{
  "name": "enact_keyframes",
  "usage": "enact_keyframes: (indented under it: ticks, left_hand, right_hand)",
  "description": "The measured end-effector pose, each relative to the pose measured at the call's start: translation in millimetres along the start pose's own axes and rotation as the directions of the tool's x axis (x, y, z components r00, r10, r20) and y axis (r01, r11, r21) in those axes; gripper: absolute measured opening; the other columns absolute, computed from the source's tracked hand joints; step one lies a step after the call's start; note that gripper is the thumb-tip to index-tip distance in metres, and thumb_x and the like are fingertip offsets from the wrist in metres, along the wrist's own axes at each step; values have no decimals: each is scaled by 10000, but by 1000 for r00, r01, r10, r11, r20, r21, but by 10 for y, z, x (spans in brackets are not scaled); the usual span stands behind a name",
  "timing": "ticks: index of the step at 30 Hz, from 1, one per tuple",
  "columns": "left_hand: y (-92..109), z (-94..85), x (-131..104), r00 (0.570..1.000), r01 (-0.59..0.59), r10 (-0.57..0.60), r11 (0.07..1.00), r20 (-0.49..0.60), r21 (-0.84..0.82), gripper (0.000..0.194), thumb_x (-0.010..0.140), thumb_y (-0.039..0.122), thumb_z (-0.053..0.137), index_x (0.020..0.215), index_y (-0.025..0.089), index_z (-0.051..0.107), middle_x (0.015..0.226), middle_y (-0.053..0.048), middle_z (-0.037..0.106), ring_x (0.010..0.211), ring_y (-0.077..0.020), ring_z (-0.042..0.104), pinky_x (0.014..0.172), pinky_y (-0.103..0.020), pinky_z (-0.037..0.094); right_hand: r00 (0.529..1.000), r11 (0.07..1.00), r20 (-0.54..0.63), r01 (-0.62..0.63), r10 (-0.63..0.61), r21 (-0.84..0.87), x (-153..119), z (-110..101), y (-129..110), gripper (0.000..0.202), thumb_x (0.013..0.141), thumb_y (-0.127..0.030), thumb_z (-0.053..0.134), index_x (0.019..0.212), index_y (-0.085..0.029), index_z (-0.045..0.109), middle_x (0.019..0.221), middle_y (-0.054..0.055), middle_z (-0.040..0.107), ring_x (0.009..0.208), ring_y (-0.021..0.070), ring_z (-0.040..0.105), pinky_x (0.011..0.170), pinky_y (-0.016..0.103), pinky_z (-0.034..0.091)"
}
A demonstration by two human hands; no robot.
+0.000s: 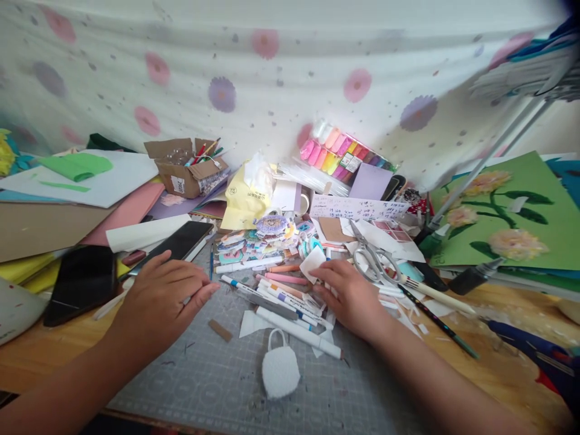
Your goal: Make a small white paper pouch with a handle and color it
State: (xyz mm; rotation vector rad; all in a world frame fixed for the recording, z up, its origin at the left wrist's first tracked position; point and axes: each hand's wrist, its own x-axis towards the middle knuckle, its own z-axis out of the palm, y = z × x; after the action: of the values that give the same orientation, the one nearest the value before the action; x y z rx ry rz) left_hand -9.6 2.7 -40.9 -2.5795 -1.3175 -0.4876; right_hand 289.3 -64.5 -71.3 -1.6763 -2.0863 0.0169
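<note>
Left hand (167, 293) loosely open, fingers half bent, nothing visible in it, near a black smartphone (180, 241). Right hand (351, 296) pinches a small white piece (312, 261) in its fingertips, over the heap of marker pens (285, 296). Mini white bag (281, 370), loop handle away from the person, lies on the gray cutting mat (203, 393) between the forearms. Scissors (375, 257) lie just beyond the right hand.
</note>
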Motion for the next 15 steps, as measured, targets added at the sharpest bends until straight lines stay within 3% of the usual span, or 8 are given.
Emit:
enact_keyframes:
  ticks: [4, 6, 9, 15]
  left_hand:
    - [-56, 52, 3, 1000, -28, 28, 1000, 0, -7, 282, 877, 293, 434, 723, 200, 651, 820, -30, 714, 827, -211, 619, 997, -473, 318]
    - [-86, 81, 2, 999, -39, 38, 999, -27, -22, 274, 888, 264, 405, 874, 205, 672, 901, -50, 692, 873, -228, 610, 952, -464, 364]
    - [-117, 105, -9, 998, -31, 31, 999, -58, -4, 301, 886, 228, 398, 1076, 198, 630, 965, -76, 675, 910, -253, 605, 877, -427, 420]
    - [-130, 94, -40, 994, -3, 0, 1000, -111, -30, 264, 899, 281, 401, 848, 197, 645, 799, -24, 734, 731, -219, 648, 892, -423, 405]
  right_hand:
    - [997, 998, 73, 22, -18, -57, 14, 53, -93, 364, 871, -437, 494, 1223, -387, 573, 1358, 103, 442, 1258, 360, 360, 957, 535, 365]
    - [990, 996, 142, -7, 19, -85, 15, 82, -116, 370, 865, -511, 466, 1218, -449, 555, 1449, 75, 330, 1332, 396, 236, 985, 589, 306]
    - [976, 993, 202, -58, 79, -106, 19, 132, -152, 389, 850, -560, 458, 1216, -466, 547, 1513, 56, 226, 1362, 414, 168, 1009, 608, 254]
    - [969, 976, 210, -90, 132, -199, 38, 214, -251, 430, 833, -517, 520, 1234, -370, 568, 1502, 110, 287, 1365, 405, 191, 1029, 611, 217]
